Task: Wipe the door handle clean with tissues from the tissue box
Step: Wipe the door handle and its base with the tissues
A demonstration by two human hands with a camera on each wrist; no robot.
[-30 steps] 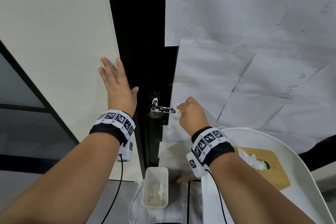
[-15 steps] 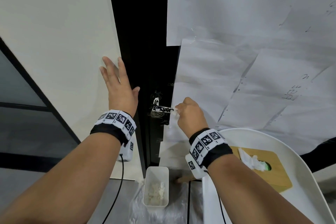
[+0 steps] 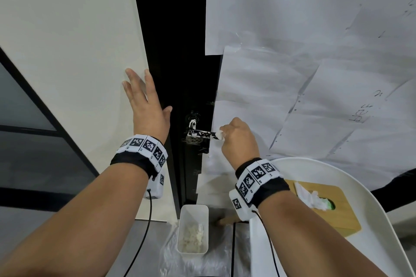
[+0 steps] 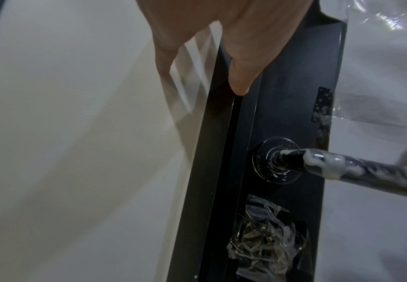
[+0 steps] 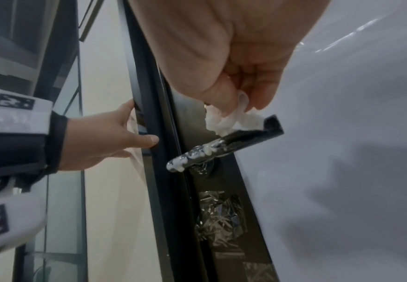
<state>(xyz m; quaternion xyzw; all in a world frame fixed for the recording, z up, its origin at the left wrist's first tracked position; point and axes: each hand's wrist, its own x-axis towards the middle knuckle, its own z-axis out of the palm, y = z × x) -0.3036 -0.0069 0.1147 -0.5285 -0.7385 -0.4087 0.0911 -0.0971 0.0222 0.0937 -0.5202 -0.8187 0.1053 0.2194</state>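
Pinching a wadded tissue (image 5: 231,119) at the door handle (image 5: 224,147)'s free tip, the right hand (image 3: 238,139) faces smears running leftward along the bar toward its pivot.

floor (image 3: 135,245): grey | on it: crinkled clear plastic sheet (image 3: 216,261), white rectangular bin (image 3: 193,229) standing on that sheet, crumpled tissues inside | white round table (image 3: 371,209) at right: carries wooden tissue box (image 3: 337,209), a tissue sticking from its slot
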